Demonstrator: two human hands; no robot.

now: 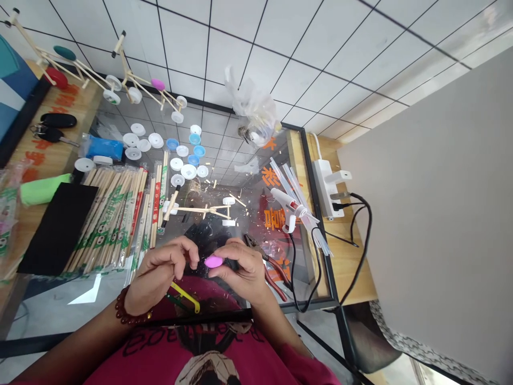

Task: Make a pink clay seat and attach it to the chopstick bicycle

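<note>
Between the thumb and fingertips of my right hand (242, 270) is a small pink oval (214, 261) that looks like modelling clay. Close by on its left, my left hand (164, 272) is loosely curled, its fingers apart and nothing seen in them. Just beyond both hands, a small stick cart (205, 209) with white cap wheels lies on the glass tabletop. Red-handled pliers (276, 274) lie beside my right hand. A yellow-handled cutter (185, 297) lies below my left hand, partly hidden by it.
Wrapped chopsticks (114, 219) and a black sheet (60, 227) cover the left side. White and blue bottle caps (188, 171) lie further back, near two finished carts. A glue gun (284, 203), clear glue sticks (298, 187) and a corded power strip (329, 187) are at right.
</note>
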